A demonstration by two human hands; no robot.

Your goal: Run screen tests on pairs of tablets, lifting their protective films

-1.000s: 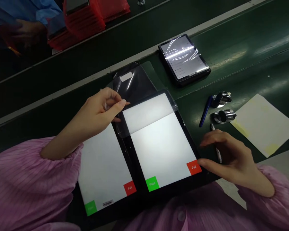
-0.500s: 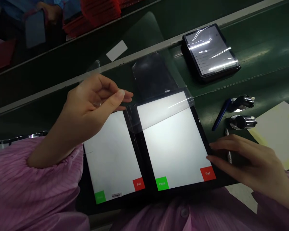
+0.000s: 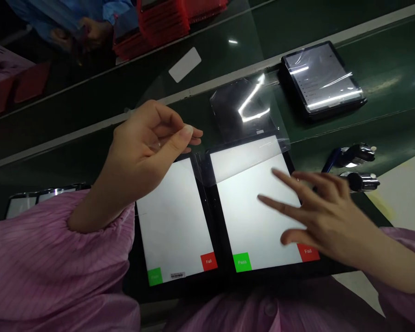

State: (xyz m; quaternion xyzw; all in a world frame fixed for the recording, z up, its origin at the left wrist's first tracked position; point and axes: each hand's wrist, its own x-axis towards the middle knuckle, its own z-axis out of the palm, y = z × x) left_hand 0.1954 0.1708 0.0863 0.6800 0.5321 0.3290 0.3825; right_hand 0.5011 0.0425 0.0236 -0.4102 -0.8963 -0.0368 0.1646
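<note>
Two tablets lie side by side on the green belt, each with a white screen and green Pass and red Fail buttons. My right hand (image 3: 325,221) is spread open and blurred over the right tablet's screen (image 3: 259,216), near its Fail button (image 3: 308,251). A clear film (image 3: 245,159) covers that screen's upper part and curls up at its far edge. My left hand (image 3: 148,147) is pinched, thumb to fingers, above the left tablet (image 3: 173,216), apparently on a large clear sheet (image 3: 207,60) bearing a white tab (image 3: 185,64).
A filmed tablet (image 3: 321,78) lies at the far right, beyond a dark film piece (image 3: 242,108). A blue pen (image 3: 332,161), metal rollers (image 3: 358,157) and a paper sheet (image 3: 401,193) lie right. Red trays (image 3: 162,23) and a co-worker's hand (image 3: 93,32) are beyond the belt.
My right hand has moved from the tablet's right edge onto the screen, fingers spread. My left hand stays pinched. The whole view has shifted as my head moved.
</note>
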